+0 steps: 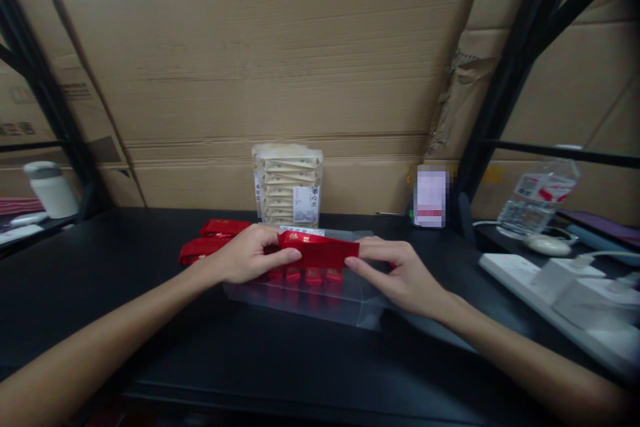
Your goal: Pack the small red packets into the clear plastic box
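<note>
My left hand (247,255) and my right hand (395,277) pinch opposite ends of a glossy red packet with gold print (320,250), holding it level. Below it lies a transparent plastic box (305,303) on its side, with a row of small red packets (305,275) inside or against it. My hands and the long packet hide part of that row. Further red packets (213,241) lie in a loose pile just behind my left hand. A bag of cream sachets (289,185) stands upright behind the box.
The black table (125,247) backs onto a cardboard wall (250,67) between black metal uprights. To the right are a white power strip (545,293), a computer mouse (547,245) and a plastic water bottle (543,197). A white flask (50,190) stands at the far left.
</note>
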